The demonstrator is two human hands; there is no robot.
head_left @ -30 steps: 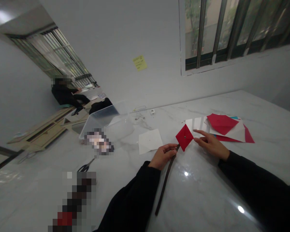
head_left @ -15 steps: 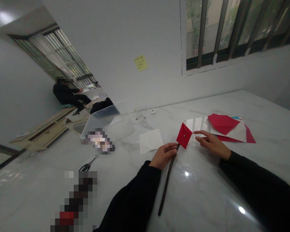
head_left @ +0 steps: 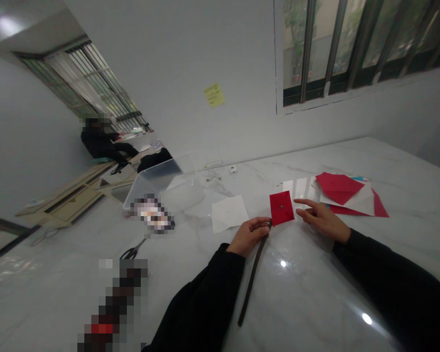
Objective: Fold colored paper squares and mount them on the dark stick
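Red square (head_left: 278, 211) matt paper; tabletop (head_left: 300, 298) glossy, smooth; bin (head_left: 154, 175) see-through plastic

Square (head_left: 278, 217): bright red, flat, paper-like, faint crease lines; small shiny stud (head_left: 282, 207) near middle. Face toward camera, edges nearly upright, turned slightly; no fold standing out. Lower left corner at top of stick (head_left: 254, 278); join hidden. Right grip (head_left: 311, 215) just beside square, fingertips apart from its right edge. Stick: dark brown, thin, slightly bowed, upper end pinched in left grip (head_left: 250, 235), slanting down and left toward wearer over surface (head_left: 297, 298); whether lower end touches, cannot tell.
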